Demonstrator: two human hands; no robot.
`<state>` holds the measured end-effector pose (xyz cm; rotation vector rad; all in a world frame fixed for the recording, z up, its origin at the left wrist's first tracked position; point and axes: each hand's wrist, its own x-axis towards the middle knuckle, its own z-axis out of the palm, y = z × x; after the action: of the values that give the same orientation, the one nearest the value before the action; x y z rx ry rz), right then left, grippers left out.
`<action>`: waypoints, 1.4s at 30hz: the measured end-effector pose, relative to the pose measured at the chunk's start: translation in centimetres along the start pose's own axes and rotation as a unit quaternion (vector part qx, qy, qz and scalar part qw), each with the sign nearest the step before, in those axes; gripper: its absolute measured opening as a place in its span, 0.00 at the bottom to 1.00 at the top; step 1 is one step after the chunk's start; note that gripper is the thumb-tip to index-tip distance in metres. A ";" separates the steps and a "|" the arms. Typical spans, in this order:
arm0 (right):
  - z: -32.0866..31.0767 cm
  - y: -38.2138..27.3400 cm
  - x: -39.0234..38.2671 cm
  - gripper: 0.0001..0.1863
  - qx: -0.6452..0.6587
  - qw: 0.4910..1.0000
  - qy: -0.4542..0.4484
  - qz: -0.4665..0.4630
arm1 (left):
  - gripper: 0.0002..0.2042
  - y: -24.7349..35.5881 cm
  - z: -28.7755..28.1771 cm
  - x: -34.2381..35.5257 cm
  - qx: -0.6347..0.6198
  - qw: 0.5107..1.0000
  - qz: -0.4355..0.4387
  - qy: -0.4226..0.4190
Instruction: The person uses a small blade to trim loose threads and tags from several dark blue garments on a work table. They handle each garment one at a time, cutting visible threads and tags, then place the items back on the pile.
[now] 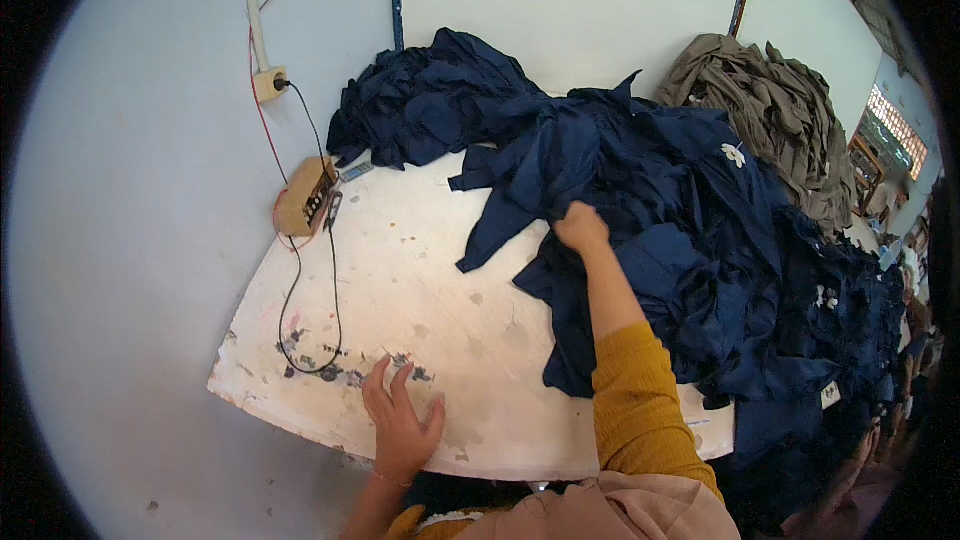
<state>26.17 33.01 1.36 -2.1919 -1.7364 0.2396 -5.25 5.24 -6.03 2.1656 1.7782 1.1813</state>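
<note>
A large heap of dark navy garments (650, 180) spreads over the right half of the pale table (430, 280). My right hand (581, 227) reaches into it, with the fingers closed on a navy garment (540, 155) whose sleeve-like ends lie toward the left. The fingertips are partly hidden in the folds. Over the table's near edge, my left hand (402, 418) is raised with its fingers apart and nothing in it. Dark smudges mark the tabletop just beyond that hand.
A wooden box with sockets (305, 198) sits at the table's left edge, its black cable (338, 310) looping over the top. Beside it lie a small remote-like object (356, 172) and thread snips (333, 210). Brown-grey cloth (770, 110) is piled at the back right. Walls border the left and back.
</note>
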 end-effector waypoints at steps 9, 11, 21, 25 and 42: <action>3.6 -8.7 -21.2 0.27 0.265 0.659 -0.444 -0.546 | 0.47 0.2 0.0 -0.2 -0.122 0.991 -0.036 0.050; 0.3 -8.6 -22.7 0.30 0.153 0.701 -0.440 -0.540 | 0.39 -0.5 -0.6 -0.5 -0.079 0.997 -0.024 0.010; -5.0 5.8 -13.6 0.35 -0.082 0.994 -0.002 -0.067 | 0.29 -2.3 -0.2 -2.3 -0.156 0.987 -0.013 -0.028; 0.0 6.2 -16.9 0.25 0.169 0.914 -0.079 -0.360 | 0.31 0.6 -3.6 -2.1 -0.297 0.923 0.022 -0.245; -6.2 5.8 -27.6 0.25 0.172 0.946 -0.087 -0.261 | 0.28 -0.7 2.0 5.7 -0.062 0.971 0.091 -0.212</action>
<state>26.83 4.23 3.01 -1.4465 -2.1084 0.5632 -4.45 11.16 -4.96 2.3229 1.3215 0.7542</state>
